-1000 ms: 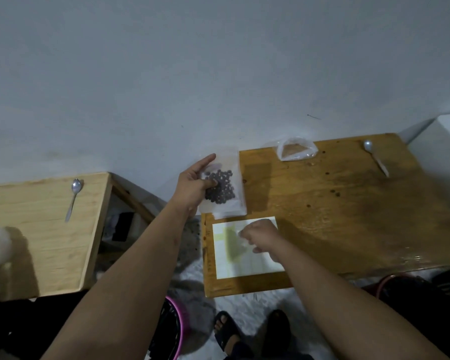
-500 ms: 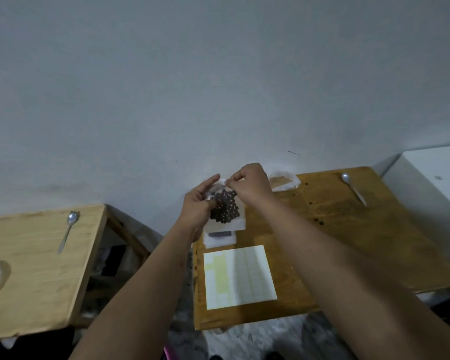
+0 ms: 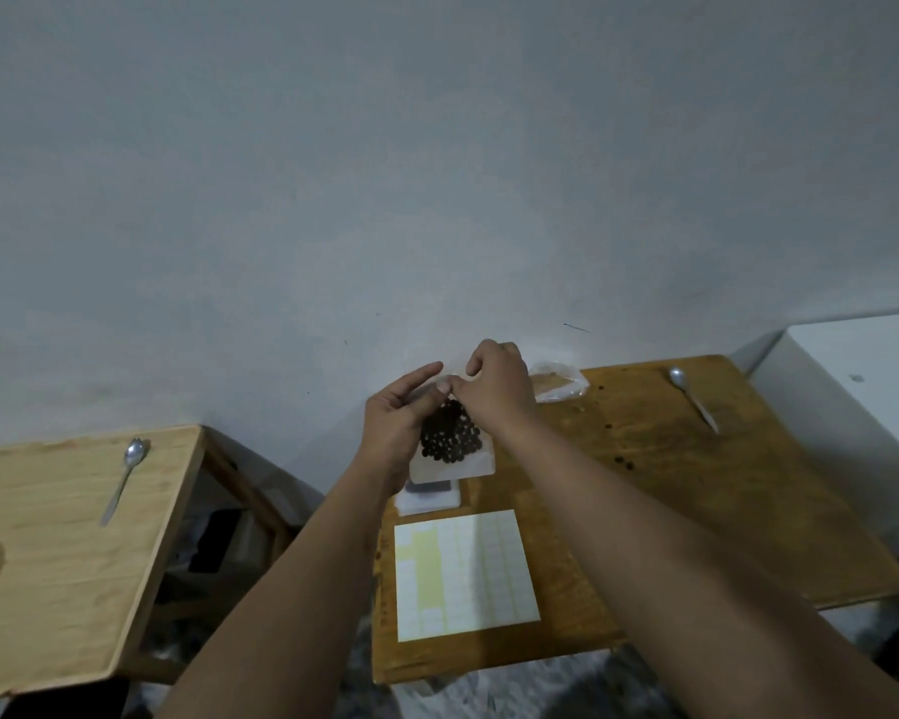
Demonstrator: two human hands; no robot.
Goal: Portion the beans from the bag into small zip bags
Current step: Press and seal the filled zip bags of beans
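So the small zip bag (image 3: 450, 448) is up in the air between our hands, just over the near-left part of the darker table (image 3: 696, 511), with a clump of dark beans (image 3: 450, 438) sagging in its lower half. It hangs pretty much upright: long axis runs top to bottom, mouth up toward the wall, closed bottom edge pointing down at the little pile of spare bags (image 3: 429, 498) below it.

Our left hand (image 3: 395, 422) pinches the bag's top left edge, index finger sticking out, and our right hand (image 3: 496, 389) is closed in a pinch on the top strip. Looks like we're sealing it. Best bet: keep the bag vertical so the beans stay low and clear of the zip, then run the pinch along the strip end to end.

Further out there's the label sheet (image 3: 463, 573) nearer us, the big bean bag (image 3: 559, 386) by the wall, and a spoon (image 3: 691, 397) off to the right.
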